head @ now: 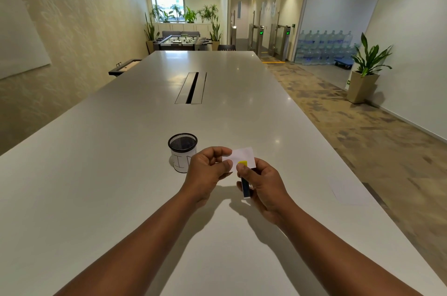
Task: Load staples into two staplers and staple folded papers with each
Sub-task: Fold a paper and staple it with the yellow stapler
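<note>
Above the surface (121,174), the left hand (205,170) pinched the light, floppy paper (243,154) by its edge; the right hand (262,182) gripped the small rigid stapler (245,185), thumb on top.

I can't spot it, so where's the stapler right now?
The stapler is in the right hand, low and centre, its yellow tip against the folded paper held by the left hand.

Office: long conference table (145,150), turnstiles (271,39), water bottles (324,46).
</note>
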The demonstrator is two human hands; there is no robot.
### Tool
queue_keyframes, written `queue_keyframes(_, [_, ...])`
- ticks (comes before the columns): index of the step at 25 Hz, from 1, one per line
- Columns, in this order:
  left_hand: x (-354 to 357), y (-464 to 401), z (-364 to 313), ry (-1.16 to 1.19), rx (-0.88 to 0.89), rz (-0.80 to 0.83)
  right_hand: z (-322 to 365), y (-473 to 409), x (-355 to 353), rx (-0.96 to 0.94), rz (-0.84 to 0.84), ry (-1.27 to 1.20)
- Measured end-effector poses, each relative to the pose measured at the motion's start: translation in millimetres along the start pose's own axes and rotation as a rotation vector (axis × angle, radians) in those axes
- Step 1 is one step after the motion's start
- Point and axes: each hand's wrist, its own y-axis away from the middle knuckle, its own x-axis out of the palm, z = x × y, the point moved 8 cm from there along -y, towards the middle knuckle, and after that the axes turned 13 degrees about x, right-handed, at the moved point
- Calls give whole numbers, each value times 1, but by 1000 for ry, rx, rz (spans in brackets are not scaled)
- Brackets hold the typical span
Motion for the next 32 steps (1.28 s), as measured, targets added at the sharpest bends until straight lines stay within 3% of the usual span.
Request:
queue_keyframes(18, [-3,7,-1,-67,8,5,-7,-8,3,59,26,-56])
queue_keyframes(32, [-2,14,4,-6,-5,-36,-8,-16,-2,75,-61,-31])
